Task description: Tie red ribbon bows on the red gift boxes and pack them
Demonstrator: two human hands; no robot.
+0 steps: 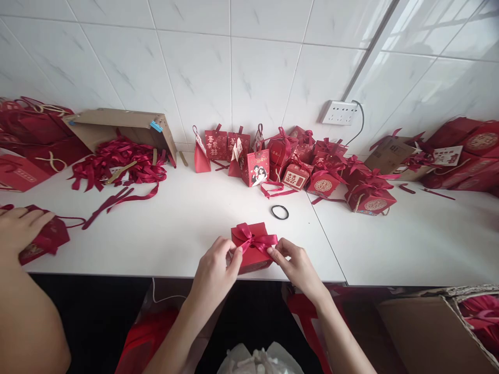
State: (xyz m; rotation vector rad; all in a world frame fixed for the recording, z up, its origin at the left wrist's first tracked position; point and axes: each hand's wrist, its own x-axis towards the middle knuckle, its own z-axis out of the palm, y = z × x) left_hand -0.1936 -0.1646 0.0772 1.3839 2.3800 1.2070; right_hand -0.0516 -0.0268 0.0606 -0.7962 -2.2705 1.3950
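Observation:
A small red gift box (255,262) stands near the front edge of the white table, with a dark pink ribbon bow (251,240) tied across its top. My left hand (218,262) pinches the left side of the bow between thumb and fingers. On the other side, my right hand (292,259) grips the right part of the ribbon with thumb and forefinger. The knot lies between both hands. Beyond the box, a black hair tie (279,212) rests on the table.
Several finished red boxes (323,184) stand along the wall. At the left, loose ribbons (125,161) spill from a tipped cardboard box (117,118). A co-worker's hand (19,228) rests on another red box (49,239). A power strip (341,112) hangs on the wall; an open carton (432,327) stands lower right.

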